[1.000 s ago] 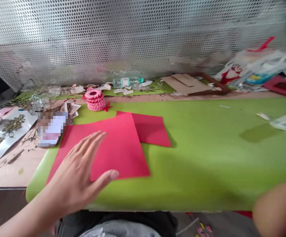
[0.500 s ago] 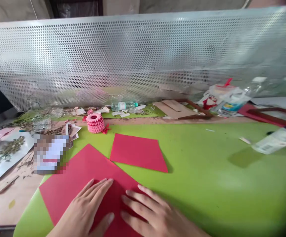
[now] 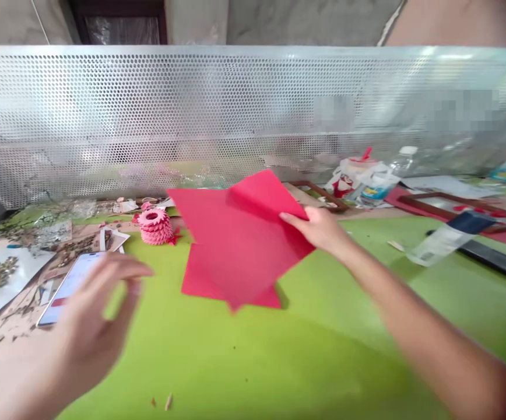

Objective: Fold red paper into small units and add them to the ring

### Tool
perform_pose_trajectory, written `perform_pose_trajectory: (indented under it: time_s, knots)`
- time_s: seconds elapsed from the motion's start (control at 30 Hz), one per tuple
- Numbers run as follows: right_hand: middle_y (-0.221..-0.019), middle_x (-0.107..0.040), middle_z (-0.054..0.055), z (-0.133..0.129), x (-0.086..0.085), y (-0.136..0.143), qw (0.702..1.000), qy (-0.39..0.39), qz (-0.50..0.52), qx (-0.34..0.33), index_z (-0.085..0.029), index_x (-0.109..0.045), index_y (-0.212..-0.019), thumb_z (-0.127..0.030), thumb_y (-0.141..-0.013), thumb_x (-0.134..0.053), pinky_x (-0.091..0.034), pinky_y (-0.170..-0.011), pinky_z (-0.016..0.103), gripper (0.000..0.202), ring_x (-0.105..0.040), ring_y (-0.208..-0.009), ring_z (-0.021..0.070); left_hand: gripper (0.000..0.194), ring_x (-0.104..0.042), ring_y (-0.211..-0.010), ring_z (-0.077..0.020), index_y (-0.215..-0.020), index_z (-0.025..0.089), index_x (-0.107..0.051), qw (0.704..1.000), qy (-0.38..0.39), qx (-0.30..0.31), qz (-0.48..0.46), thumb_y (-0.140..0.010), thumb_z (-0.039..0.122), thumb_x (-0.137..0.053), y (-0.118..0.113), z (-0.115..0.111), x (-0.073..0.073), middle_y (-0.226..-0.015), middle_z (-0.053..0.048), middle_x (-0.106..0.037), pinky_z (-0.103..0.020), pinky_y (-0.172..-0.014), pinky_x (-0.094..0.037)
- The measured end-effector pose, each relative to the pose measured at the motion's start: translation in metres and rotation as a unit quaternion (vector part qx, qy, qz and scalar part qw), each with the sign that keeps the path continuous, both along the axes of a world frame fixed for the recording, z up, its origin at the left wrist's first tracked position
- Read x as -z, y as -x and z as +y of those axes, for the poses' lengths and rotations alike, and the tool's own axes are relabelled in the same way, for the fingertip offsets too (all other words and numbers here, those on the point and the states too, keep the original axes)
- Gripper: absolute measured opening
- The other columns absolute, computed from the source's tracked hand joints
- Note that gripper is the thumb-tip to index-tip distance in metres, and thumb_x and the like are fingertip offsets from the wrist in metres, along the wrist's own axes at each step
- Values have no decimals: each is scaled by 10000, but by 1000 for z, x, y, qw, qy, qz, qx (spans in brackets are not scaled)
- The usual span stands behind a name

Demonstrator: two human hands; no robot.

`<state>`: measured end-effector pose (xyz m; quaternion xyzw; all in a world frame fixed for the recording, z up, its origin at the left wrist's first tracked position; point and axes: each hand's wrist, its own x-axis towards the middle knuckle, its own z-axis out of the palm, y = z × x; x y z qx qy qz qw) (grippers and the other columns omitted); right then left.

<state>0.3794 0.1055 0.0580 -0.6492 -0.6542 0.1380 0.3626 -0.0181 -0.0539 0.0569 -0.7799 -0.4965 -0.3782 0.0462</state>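
Red sheet [image 3: 244, 233] hangs raised from the right hand [image 3: 320, 228], which pinches its right edge with the thumb on the near face; the left hand [image 3: 99, 303] is bent at the fingers, empty, well apart from it and in front of the phone [image 3: 67, 291]. Two red pieces show in all: the raised one and a smaller red piece [image 3: 200, 283] lying flat behind it, partly covered from view. With the blur, I cannot tell whether the raised one's lower corner touches the piece beneath. One pink ruffled coil [image 3: 155, 228] stands just left of them, and two brown frames lie farther back, the fuller frame [image 3: 414, 204] at right. Green surface [image 3: 192, 361] gives open room between the left hand and both pieces, and toward the near side, where two small scraps lie.
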Motion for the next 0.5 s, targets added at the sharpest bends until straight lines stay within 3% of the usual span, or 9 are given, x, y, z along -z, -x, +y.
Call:
perform_pose_trajectory:
  time_s: [0.1, 0.2, 0.33, 0.5]
  knots:
    - [-844, -755, 111, 53, 13, -26, 996, 54, 14, 73, -183, -715, -784, -333, -759, -726, -538, -754, 379, 152, -701, -838, 316, 264, -632, -1129, -243, -1193, 232, -609, 980, 92, 135, 114, -978, 293, -468, -57, 28, 17, -1232, -77, -661, -400, -956, -535]
    - [-818, -755, 117, 79, 33, -37, 991, 79, 28, 103, -171, -700, -737, -275, -731, -726, -528, -817, 414, 107, -695, -889, 334, 478, -544, -1284, -308, -1397, 213, -506, 950, 171, 186, 182, -980, 440, -461, -83, 49, 43, -1434, -90, -555, -514, -1068, -459]
    - [-845, -769, 113, 94, 56, -38, 987, 115, 69, 92, -166, -709, -755, -286, -718, -730, -548, -793, 394, 127, -705, -867, 303, 561, -488, -1346, -294, -1463, 197, -446, 931, 232, 204, 192, -980, 482, -441, -77, 60, 66, -1491, -80, -496, -524, -1131, -397]
    - [-854, -779, 97, 112, 63, -15, 979, 152, 130, 37, -175, -747, -855, -280, -740, -712, -572, -744, 348, 159, -721, -846, 265, 571, -426, -1391, -290, -1470, 221, -445, 925, 256, 216, 178, -964, 482, -479, -69, 59, 70, -1527, -56, -449, -528, -1172, -336]
